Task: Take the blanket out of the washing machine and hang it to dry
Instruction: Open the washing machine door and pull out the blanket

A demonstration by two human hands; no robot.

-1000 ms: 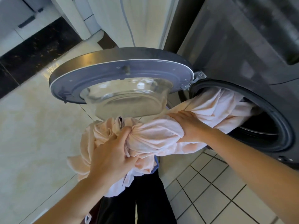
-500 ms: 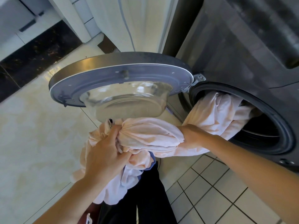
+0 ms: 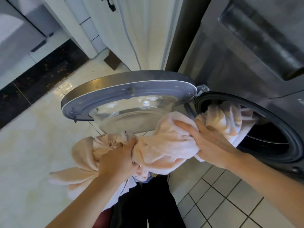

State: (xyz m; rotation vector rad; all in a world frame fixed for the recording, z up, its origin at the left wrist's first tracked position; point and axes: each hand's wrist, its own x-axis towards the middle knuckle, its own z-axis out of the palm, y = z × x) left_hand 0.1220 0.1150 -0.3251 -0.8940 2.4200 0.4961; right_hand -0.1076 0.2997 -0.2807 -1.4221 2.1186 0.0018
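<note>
In the head view, the pale pink, soft, bunched cloth blanket (image 3: 164, 145) stretches as a thick rope from the round dark drum opening (image 3: 279, 129) of the grey front-loading washing machine (image 3: 246, 63) down and leftward, under the open glass-centred round door (image 3: 128, 92). Its long axis runs right to left. The right hand (image 3: 209, 145) clasps the roll just outside the opening and is the nearer one to the part inside the drum. The left hand (image 3: 118, 160) clutches the bunched free end, which hangs above the cream floor tiles (image 3: 32, 145). The coming pull should probably run leftward along that axis.
</note>
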